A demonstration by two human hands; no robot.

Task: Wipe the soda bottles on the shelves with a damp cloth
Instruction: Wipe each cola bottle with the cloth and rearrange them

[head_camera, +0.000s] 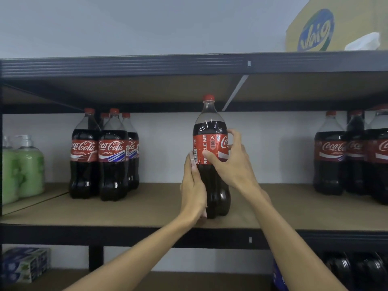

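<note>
Right hand (233, 162): curled round the soda bottle (211, 127) at its label.
Left hand (194, 185): straight fingers flat against its left side.
Soda bottle: upright, near the shelf (147, 208) front edge.
Around: left cluster (105, 156) and right cluster (348, 154) of bottles, well apart.

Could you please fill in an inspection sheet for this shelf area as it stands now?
Surface: brown shelf board in a dark metal frame.
Job's things: middle Coca-Cola bottle upright near the front edge; left cluster and right cluster of Coca-Cola bottles further back; no cloth in either hand.
Clutter: green soap dispensers at the far left.
Grippers: left hand lies flat against the middle bottle's side; right hand grips its label.
Cables: nothing seen.
Surroundings: cardboard box and white crumpled item on the top shelf; boxed goods and dark bottles below.
</note>
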